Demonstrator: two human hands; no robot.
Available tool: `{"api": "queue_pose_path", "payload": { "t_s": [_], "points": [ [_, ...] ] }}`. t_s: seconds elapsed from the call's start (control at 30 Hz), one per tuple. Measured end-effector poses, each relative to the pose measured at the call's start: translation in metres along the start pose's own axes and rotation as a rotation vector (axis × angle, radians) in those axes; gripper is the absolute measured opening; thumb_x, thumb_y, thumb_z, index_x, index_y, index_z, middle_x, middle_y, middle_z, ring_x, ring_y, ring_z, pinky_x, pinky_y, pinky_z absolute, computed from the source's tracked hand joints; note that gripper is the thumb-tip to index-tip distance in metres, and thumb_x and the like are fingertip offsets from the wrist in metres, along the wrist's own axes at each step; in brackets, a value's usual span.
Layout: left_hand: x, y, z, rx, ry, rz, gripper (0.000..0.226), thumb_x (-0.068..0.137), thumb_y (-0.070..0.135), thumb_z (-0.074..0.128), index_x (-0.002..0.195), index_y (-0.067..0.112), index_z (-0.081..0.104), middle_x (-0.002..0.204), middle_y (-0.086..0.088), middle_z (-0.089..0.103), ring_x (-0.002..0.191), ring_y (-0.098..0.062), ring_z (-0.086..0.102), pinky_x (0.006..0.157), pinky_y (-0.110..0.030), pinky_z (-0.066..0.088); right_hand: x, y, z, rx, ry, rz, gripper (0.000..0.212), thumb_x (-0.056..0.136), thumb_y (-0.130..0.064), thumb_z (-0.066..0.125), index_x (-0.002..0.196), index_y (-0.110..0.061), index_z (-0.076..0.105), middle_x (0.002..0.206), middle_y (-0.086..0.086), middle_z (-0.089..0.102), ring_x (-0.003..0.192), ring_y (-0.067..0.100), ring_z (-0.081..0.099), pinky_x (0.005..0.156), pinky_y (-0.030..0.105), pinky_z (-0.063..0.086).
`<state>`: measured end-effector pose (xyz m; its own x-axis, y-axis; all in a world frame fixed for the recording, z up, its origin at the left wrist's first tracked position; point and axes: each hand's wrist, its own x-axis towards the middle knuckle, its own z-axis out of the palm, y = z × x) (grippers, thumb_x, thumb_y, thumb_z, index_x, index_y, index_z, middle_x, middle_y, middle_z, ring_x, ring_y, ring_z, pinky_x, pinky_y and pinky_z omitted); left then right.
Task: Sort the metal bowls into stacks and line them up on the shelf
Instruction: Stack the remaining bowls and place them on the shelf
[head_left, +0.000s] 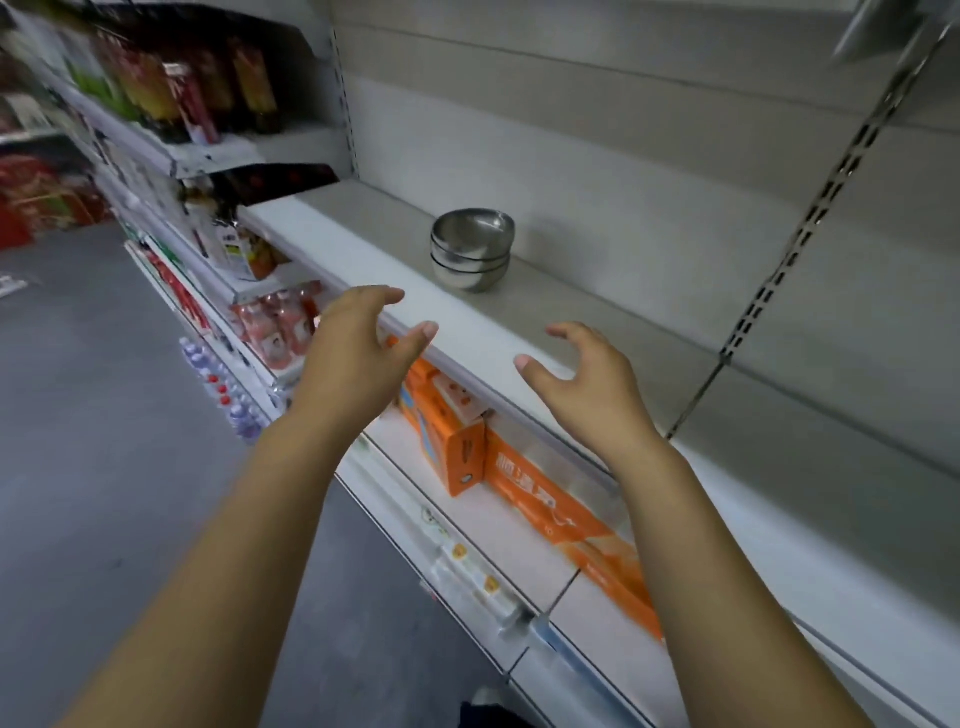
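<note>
A stack of three metal bowls (472, 249) stands upright on the grey shelf (613, 332), a little back from its front edge. My left hand (358, 353) hovers open in front of the shelf edge, below and left of the stack, fingers spread and empty. My right hand (582, 374) is open too, over the shelf's front lip to the right of the stack, holding nothing. Neither hand touches the bowls.
Orange boxes (457, 441) lie on the lower shelf under my hands. Pink drink bottles (275, 327) and water bottles (223, 384) fill shelves to the left. Bottles and packets (192, 98) crowd the upper left shelf. A slotted metal upright (769, 291) divides the back panel.
</note>
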<state>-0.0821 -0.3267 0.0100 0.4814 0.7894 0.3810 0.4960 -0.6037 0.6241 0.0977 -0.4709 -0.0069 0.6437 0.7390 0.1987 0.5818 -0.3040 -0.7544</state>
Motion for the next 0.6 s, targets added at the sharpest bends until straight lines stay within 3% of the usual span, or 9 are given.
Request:
{"api": "queue_pose_path", "payload": {
  "t_s": [0.13,0.27,0.47,0.6],
  "points": [
    [0.032,-0.006,0.018,-0.036,-0.016,-0.037,0.056,0.094,0.043,0.068,0.140,0.013,0.056,0.145,-0.005,0.054,0.137,-0.023,0.047,0.107,-0.031,0.035,0.047,0.002,0.013,0.024,-0.021,0.003,0.059,0.090,-0.044,0.071,0.140,-0.020,0.054,0.146,-0.003,0.053,0.134,0.014,0.048,0.098,0.017,0.032],
    [0.069,-0.014,0.032,-0.046,-0.056,-0.085,0.060,0.096,0.043,0.066,0.146,0.014,0.050,0.152,-0.002,0.049,0.140,-0.020,0.043,0.102,-0.023,0.030,0.099,0.000,0.022,0.068,-0.057,0.049,0.064,0.089,-0.053,0.069,0.143,-0.026,0.049,0.149,-0.003,0.050,0.137,0.015,0.046,0.104,0.025,0.039],
    [0.116,-0.037,0.051,-0.105,-0.065,-0.135,0.067,0.094,0.049,0.065,0.149,0.016,0.045,0.154,-0.001,0.046,0.141,-0.019,0.043,0.111,-0.034,0.035,0.151,-0.001,0.037,0.200,-0.099,0.125,0.069,0.087,-0.062,0.065,0.145,-0.030,0.046,0.149,-0.009,0.048,0.134,0.010,0.047,0.107,0.034,0.045],
    [0.149,-0.052,0.066,-0.115,-0.140,-0.122,0.070,0.094,0.050,0.065,0.151,0.017,0.042,0.156,-0.001,0.044,0.143,-0.020,0.041,0.111,-0.034,0.035,0.180,0.001,0.056,0.228,-0.041,0.186,0.069,0.088,-0.067,0.059,0.144,-0.029,0.046,0.147,-0.002,0.051,0.130,0.015,0.052,0.106,0.035,0.045]
  ]
}}
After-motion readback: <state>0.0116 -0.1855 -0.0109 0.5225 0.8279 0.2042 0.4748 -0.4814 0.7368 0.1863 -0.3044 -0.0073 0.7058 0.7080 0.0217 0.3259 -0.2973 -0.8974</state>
